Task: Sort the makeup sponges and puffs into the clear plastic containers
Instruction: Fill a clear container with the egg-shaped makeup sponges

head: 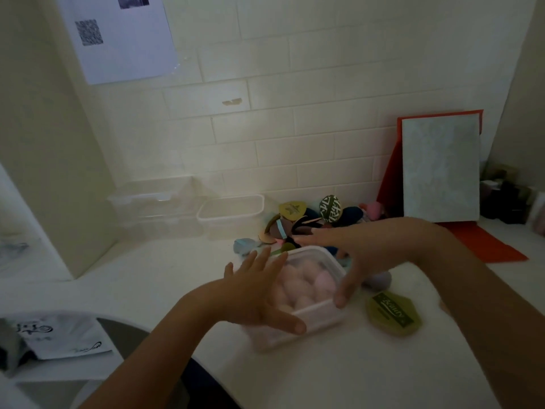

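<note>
A clear plastic container (312,320) sits in the middle of the white counter, filled with several pink makeup sponges (298,286). My left hand (256,293) lies against its left side with fingers straight and spread. My right hand (351,255) spans its far and right rim, thumb down on the right corner, fingers stretched out. Behind it lies a pile of puffs (312,219) in green, dark blue, brown and pink. An olive green puff (393,312) lies to the container's right, and a grey sponge (380,280) sits behind it.
An empty clear container (233,215) and another clear box (153,202) stand against the tiled wall at the back left. A red folder with a pale board (439,169) leans at the back right. Printed paper (62,335) lies at the near left.
</note>
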`<act>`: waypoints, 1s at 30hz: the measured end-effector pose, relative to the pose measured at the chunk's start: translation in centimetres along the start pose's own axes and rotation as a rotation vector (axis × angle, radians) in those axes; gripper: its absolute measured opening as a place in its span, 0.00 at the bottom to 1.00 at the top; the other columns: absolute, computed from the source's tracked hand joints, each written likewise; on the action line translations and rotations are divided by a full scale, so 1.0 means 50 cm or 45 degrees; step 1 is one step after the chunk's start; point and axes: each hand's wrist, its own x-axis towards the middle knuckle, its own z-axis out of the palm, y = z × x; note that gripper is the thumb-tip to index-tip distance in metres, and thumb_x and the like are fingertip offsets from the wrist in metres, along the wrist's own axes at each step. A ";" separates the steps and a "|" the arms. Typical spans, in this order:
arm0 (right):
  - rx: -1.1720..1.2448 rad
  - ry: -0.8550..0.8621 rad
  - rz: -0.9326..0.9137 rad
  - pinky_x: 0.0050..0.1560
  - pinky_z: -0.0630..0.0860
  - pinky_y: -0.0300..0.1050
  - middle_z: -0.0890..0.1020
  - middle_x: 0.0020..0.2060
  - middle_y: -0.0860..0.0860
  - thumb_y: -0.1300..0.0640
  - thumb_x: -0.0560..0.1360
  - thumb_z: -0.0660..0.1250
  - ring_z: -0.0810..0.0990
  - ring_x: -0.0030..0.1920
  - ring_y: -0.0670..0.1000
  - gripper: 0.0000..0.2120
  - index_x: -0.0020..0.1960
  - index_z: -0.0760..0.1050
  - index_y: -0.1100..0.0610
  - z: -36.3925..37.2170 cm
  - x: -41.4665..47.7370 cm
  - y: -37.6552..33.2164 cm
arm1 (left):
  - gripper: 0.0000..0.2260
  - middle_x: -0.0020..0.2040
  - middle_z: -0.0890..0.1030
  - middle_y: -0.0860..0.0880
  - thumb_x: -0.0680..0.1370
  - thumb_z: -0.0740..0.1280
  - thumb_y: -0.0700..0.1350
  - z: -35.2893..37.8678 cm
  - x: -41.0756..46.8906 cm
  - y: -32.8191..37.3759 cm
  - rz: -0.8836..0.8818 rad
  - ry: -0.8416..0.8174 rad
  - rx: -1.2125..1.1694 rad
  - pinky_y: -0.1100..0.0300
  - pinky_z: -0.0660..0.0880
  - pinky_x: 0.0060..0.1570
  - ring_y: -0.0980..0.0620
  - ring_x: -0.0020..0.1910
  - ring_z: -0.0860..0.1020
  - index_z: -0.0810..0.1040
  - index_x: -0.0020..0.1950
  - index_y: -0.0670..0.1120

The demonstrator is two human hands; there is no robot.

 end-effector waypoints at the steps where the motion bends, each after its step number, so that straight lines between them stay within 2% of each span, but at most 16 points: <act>1: -0.035 0.001 -0.018 0.64 0.61 0.37 0.55 0.73 0.35 0.42 0.64 0.76 0.60 0.70 0.43 0.52 0.74 0.43 0.34 0.008 0.016 0.002 | 0.53 0.75 0.32 0.50 0.65 0.66 0.70 0.002 0.003 -0.002 -0.008 -0.009 0.017 0.38 0.40 0.72 0.46 0.75 0.35 0.33 0.74 0.56; 3: -0.068 -0.027 -0.010 0.72 0.59 0.49 0.49 0.76 0.38 0.38 0.60 0.77 0.55 0.75 0.49 0.54 0.73 0.43 0.33 0.023 0.046 0.009 | 0.55 0.75 0.31 0.50 0.63 0.67 0.71 0.001 0.006 -0.004 -0.019 -0.054 0.045 0.38 0.43 0.72 0.46 0.75 0.35 0.31 0.73 0.57; 5: -0.049 -0.049 -0.015 0.71 0.61 0.52 0.50 0.76 0.38 0.36 0.56 0.78 0.56 0.75 0.50 0.56 0.72 0.44 0.30 0.036 0.064 0.015 | 0.56 0.75 0.31 0.50 0.63 0.68 0.71 -0.003 0.009 -0.002 -0.036 -0.102 0.085 0.39 0.45 0.72 0.45 0.75 0.36 0.30 0.73 0.57; 11: -0.112 0.035 -0.050 0.66 0.66 0.45 0.52 0.74 0.40 0.43 0.60 0.79 0.60 0.72 0.49 0.55 0.74 0.45 0.37 0.049 0.065 0.004 | 0.56 0.77 0.37 0.48 0.64 0.70 0.68 -0.011 0.008 0.011 -0.031 -0.096 0.147 0.39 0.49 0.71 0.43 0.76 0.40 0.31 0.74 0.53; 14: -0.135 0.047 -0.003 0.56 0.73 0.43 0.56 0.73 0.43 0.45 0.60 0.79 0.68 0.67 0.50 0.54 0.74 0.47 0.38 0.057 0.062 -0.006 | 0.54 0.77 0.42 0.49 0.64 0.71 0.66 0.003 0.006 0.010 -0.006 -0.014 0.093 0.38 0.49 0.71 0.43 0.75 0.43 0.35 0.75 0.55; 18: -0.137 0.097 0.023 0.56 0.77 0.48 0.56 0.73 0.46 0.49 0.61 0.79 0.73 0.61 0.52 0.52 0.72 0.48 0.39 0.071 0.057 -0.015 | 0.52 0.76 0.44 0.48 0.66 0.71 0.62 0.017 0.008 0.013 -0.023 0.054 0.060 0.35 0.46 0.70 0.42 0.75 0.43 0.38 0.75 0.54; 21: -0.104 0.082 0.049 0.59 0.75 0.48 0.48 0.76 0.44 0.51 0.62 0.79 0.71 0.64 0.52 0.53 0.74 0.45 0.40 0.075 0.048 -0.023 | 0.50 0.76 0.45 0.48 0.66 0.72 0.60 0.022 0.005 0.018 -0.011 0.092 0.031 0.35 0.45 0.70 0.41 0.75 0.44 0.40 0.75 0.54; 23: -0.078 0.084 0.064 0.62 0.73 0.46 0.42 0.76 0.43 0.49 0.63 0.78 0.68 0.68 0.51 0.55 0.74 0.42 0.39 0.080 0.045 -0.025 | 0.50 0.75 0.50 0.49 0.64 0.73 0.60 0.013 0.001 0.011 0.027 0.106 0.037 0.37 0.51 0.70 0.43 0.73 0.50 0.44 0.75 0.55; 25: -0.037 0.090 0.057 0.63 0.70 0.44 0.40 0.76 0.42 0.45 0.63 0.78 0.64 0.71 0.50 0.55 0.75 0.41 0.39 0.085 0.042 -0.033 | 0.49 0.73 0.55 0.50 0.63 0.74 0.59 -0.007 -0.009 -0.001 0.061 0.080 0.024 0.40 0.58 0.69 0.46 0.72 0.56 0.47 0.74 0.56; 27: -0.002 0.084 0.017 0.64 0.67 0.41 0.47 0.76 0.43 0.42 0.63 0.76 0.62 0.71 0.49 0.54 0.75 0.42 0.39 0.080 0.040 -0.045 | 0.48 0.71 0.60 0.52 0.63 0.76 0.57 -0.033 -0.022 -0.016 0.089 0.032 -0.015 0.45 0.64 0.67 0.48 0.68 0.62 0.49 0.74 0.59; 30: 0.096 0.091 -0.115 0.63 0.60 0.33 0.59 0.72 0.43 0.43 0.66 0.75 0.62 0.68 0.44 0.47 0.76 0.49 0.44 0.052 0.037 -0.070 | 0.46 0.67 0.65 0.55 0.64 0.76 0.54 -0.065 -0.042 -0.049 0.139 -0.005 -0.124 0.57 0.70 0.61 0.53 0.61 0.68 0.51 0.73 0.61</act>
